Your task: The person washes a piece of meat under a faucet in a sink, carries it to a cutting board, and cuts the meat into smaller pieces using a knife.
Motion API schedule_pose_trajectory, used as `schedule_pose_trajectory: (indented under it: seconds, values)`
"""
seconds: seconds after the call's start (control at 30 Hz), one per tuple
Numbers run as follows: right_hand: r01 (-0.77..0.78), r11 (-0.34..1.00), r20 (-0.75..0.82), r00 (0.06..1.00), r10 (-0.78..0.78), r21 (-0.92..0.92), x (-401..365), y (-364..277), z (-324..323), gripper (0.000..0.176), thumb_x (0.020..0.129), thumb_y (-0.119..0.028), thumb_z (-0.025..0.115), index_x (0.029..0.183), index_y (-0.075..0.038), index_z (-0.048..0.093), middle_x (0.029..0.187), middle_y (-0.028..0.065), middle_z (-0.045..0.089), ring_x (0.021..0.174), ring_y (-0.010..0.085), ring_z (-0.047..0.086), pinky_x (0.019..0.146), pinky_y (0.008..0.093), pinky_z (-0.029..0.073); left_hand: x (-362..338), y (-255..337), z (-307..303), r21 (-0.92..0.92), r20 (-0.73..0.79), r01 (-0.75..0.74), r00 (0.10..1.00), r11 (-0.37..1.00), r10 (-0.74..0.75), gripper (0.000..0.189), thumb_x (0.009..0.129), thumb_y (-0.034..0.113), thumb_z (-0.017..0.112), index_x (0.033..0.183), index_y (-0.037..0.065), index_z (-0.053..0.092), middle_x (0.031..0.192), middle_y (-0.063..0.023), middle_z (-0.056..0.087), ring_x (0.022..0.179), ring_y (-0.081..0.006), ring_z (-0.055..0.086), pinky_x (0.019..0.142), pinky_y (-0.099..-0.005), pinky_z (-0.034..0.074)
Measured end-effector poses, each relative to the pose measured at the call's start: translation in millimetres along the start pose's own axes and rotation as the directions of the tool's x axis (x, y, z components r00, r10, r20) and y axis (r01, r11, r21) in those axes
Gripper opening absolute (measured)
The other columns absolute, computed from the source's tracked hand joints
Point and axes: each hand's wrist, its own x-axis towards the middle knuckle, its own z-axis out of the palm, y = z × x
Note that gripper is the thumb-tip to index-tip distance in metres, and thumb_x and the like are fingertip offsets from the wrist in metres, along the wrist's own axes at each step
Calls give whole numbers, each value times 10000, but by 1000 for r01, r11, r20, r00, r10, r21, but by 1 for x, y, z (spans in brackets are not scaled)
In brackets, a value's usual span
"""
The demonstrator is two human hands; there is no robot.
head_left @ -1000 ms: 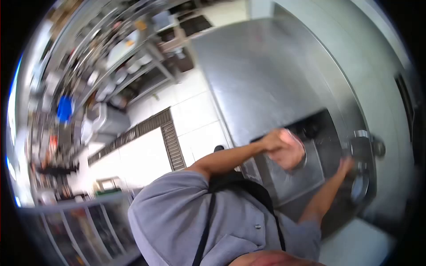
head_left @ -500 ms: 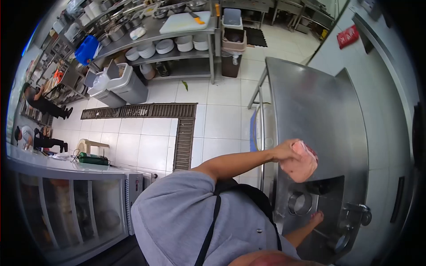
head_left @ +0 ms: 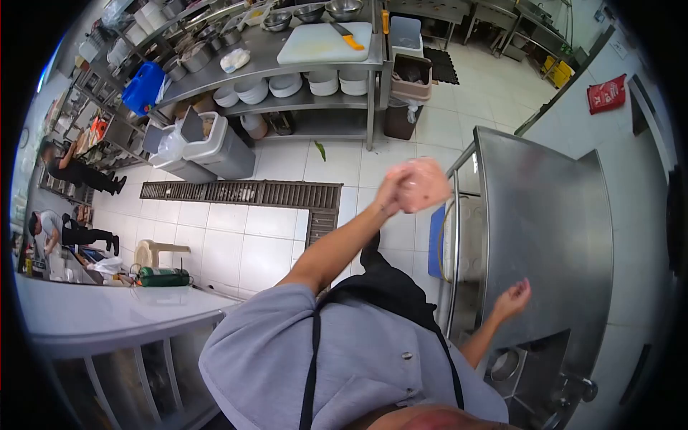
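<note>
A pinkish slab of raw meat point(head_left: 428, 185) is gripped in my left hand point(head_left: 396, 188), held out over the floor beside the steel counter. The fingers behind the slab are partly hidden by it. My right hand point(head_left: 511, 301) hovers above the steel counter point(head_left: 548, 208), its fingers loosely curled and apart, with nothing visible in them. Below it, close to my right forearm, a round metal container point(head_left: 505, 364) sits in the sink point(head_left: 534, 373).
Across the aisle, a steel shelf table holds a white cutting board point(head_left: 315, 44) with a yellow-handled knife point(head_left: 347, 36) and stacked plates beneath. Grey bins point(head_left: 222, 150) and a brown bin point(head_left: 403, 118) stand on the floor. A floor drain point(head_left: 244, 197) crosses the tiles. Two people work at far left.
My left hand has carried the meat from over the counter leftward and away from the sink. My right hand has risen out of the sink area to above the counter. My view has turned.
</note>
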Motion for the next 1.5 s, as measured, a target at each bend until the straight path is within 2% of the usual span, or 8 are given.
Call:
schedule_pose_trajectory:
  seconds: [0.17,0.23,0.53,0.83,1.17,1.23,1.33,1.5]
  values:
    - [138,976,344,920,-189,166,32,-66,187,195,900,-38,573,1080,-1,641,965,164,656,854,295,648,759,369,525,-8,131,-114,176,-127,-132,980,975,156,498,924,336,605,1293,20,497,1210,-133,586,1079,-220,625,902,-353,564]
    - [179,948,518,803,-295,263,38,-120,250,190,902,-73,586,1071,-12,646,963,163,658,848,305,648,751,366,521,-37,175,-138,125,-231,-192,948,973,217,531,908,357,603,1292,8,493,1110,-103,617,975,-189,643,749,-312,589]
    - [345,788,812,108,-573,510,69,-377,491,376,880,-217,620,1231,-86,583,1051,166,628,972,350,617,857,440,490,-61,320,-199,235,-379,-475,759,848,530,655,923,449,572,1352,-28,441,1286,-159,550,1169,-240,565,955,-353,506]
    - [530,732,669,358,-651,428,74,-531,694,518,866,-229,639,1336,-80,484,1137,205,560,1097,412,560,914,485,472,157,478,-233,457,-407,-255,792,852,455,404,906,190,638,1238,-26,556,1177,-133,626,1075,-193,605,892,-295,501]
    - [707,695,801,339,-494,130,75,-560,786,604,841,-243,671,1376,-105,427,1173,194,557,1071,388,599,852,506,514,352,523,-204,607,-395,47,884,793,250,573,790,353,777,1151,-58,608,1041,-124,683,972,-229,645,924,-340,483]
    - [639,766,897,295,-328,71,85,-577,771,546,854,-250,644,1341,-98,446,1151,204,600,1027,413,625,853,516,509,357,531,-219,955,-237,296,803,-20,546,824,698,440,810,1279,-67,521,1209,-214,608,1168,-343,542,1050,-424,374]
    - [539,842,949,272,-159,-13,94,-590,744,485,861,-254,615,1294,-94,465,1054,224,650,987,423,643,840,514,506,352,542,-220,939,38,95,927,-330,374,1124,575,522,834,1419,-53,366,1393,-309,409,1318,-430,340,1107,-500,261]
    - [306,950,963,233,-138,62,95,-561,729,408,875,-249,589,1221,-70,471,933,247,664,927,408,651,785,511,502,356,543,-193,862,45,-35,999,-506,9,1200,535,457,822,1477,-30,261,1452,-322,270,1323,-491,259,1055,-597,261]
